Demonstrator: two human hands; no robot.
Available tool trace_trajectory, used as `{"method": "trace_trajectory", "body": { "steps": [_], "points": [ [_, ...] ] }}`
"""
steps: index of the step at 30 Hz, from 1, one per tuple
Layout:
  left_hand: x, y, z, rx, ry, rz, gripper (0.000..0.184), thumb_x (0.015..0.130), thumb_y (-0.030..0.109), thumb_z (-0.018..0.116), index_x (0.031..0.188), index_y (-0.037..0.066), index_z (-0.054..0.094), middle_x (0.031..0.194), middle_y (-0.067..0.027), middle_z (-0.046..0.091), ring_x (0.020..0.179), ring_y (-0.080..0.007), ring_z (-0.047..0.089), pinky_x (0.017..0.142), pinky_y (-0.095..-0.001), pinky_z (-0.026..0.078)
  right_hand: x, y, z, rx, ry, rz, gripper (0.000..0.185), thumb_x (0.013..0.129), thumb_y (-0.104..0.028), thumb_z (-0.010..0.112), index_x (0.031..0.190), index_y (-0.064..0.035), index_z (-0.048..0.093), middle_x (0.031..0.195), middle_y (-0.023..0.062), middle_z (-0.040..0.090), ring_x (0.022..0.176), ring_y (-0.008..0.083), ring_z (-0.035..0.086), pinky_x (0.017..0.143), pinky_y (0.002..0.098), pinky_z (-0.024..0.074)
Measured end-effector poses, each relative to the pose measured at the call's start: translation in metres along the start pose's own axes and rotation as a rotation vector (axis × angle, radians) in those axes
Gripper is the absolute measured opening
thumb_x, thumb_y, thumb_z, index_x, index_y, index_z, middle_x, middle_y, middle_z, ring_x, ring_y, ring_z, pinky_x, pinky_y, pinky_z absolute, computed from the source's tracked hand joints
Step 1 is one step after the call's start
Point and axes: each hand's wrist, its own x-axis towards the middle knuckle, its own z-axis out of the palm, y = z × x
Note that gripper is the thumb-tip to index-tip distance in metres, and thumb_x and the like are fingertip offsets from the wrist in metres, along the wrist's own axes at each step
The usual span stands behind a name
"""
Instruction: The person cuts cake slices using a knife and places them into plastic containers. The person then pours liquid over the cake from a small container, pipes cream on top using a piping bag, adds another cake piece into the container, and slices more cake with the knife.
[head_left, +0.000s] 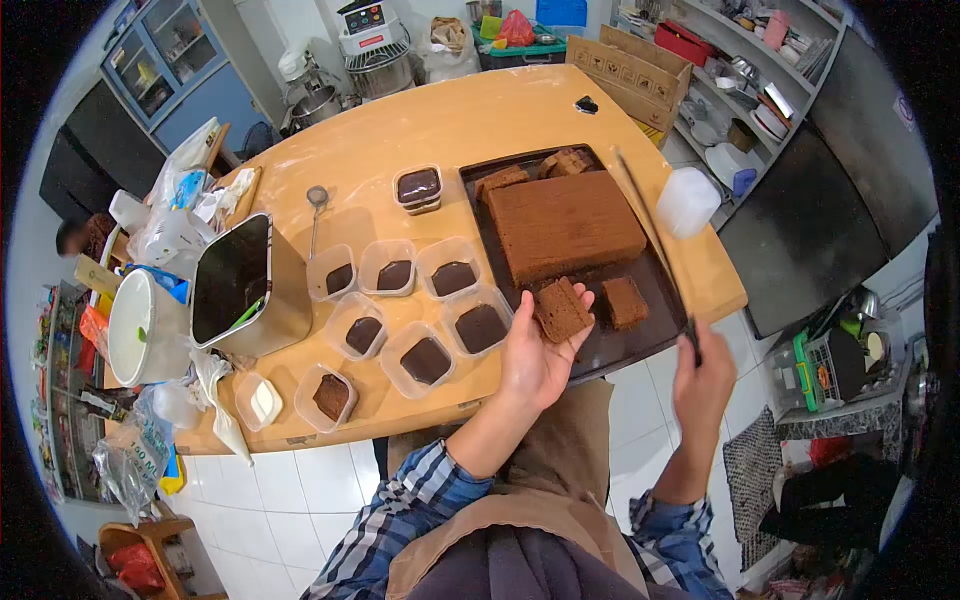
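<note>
My left hand [535, 358] holds a cut piece of chocolate cake [562, 310] between thumb and fingers, above the near edge of the dark baking tray [590, 362]. My right hand [704, 368] is wrapped around the handle of a long knife [655, 225], its blade pointing away from me along the tray's right side. A large chocolate cake slab [568, 225] lies on the tray. Another cut piece [624, 302] sits on the tray, just right of my left hand. More cut pieces [503, 181] lie at the tray's far side.
Left of the tray stand several clear plastic cups [424, 362] with dark chocolate inside. A filled cup [418, 188] is farther back. A metal container [290, 290], white bucket [145, 325], piping bag [218, 405] and small ladle [317, 198] are on the left. A white container [688, 202] stands right.
</note>
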Motion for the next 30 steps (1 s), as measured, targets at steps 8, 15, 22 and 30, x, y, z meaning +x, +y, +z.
{"method": "trace_trajectory", "body": {
  "steps": [8,15,22,30],
  "points": [
    [-0.005,0.002,-0.002,0.164,0.069,-0.051,0.035,0.093,0.024,0.041,0.119,0.001,0.042,0.119,-0.0124,0.052,0.114,-0.0253,0.048,0.095,-0.0395,0.039,0.066,0.051,0.043,-0.368,-0.26,0.205,0.017,0.081,-0.011,0.056,0.094,-0.0021,0.06,0.086,0.0194,0.059,0.084,0.0363,0.057,0.071,0.0445,0.045],
    [0.0,0.005,-0.005,0.18,0.11,-0.069,0.033,0.093,0.022,0.039,0.118,0.001,0.043,0.117,-0.0127,0.052,0.111,-0.0243,0.049,0.095,-0.0396,0.039,0.065,0.033,0.056,-0.153,-0.049,-0.001,0.016,0.079,-0.012,0.06,0.09,0.0004,0.062,0.081,0.0167,0.061,0.075,0.0336,0.06,0.067,0.0422,0.0469],
    [0.006,0.003,-0.007,0.188,0.038,-0.082,0.03,0.093,0.02,0.039,0.117,0.002,0.044,0.115,-0.0115,0.053,0.109,-0.0227,0.051,0.096,-0.0388,0.039,0.032,-0.033,0.062,0.718,-0.343,0.107,0.026,0.077,-0.006,0.065,0.099,0.0044,0.061,0.086,0.0128,0.064,0.076,0.0163,0.062,0.065,0.0259,0.0484],
    [-0.001,0.013,0.004,0.257,-0.004,-0.106,0.027,0.092,0.017,0.043,0.116,0.005,0.046,0.114,-0.0072,0.055,0.106,-0.0189,0.053,0.095,-0.0377,0.04,0.028,-0.028,0.071,1.003,-0.388,0.43,0.034,0.079,-0.002,0.062,0.112,0.0035,0.053,0.087,0.0098,0.062,0.075,0.0123,0.059,0.06,0.024,0.0494]
  ]
}}
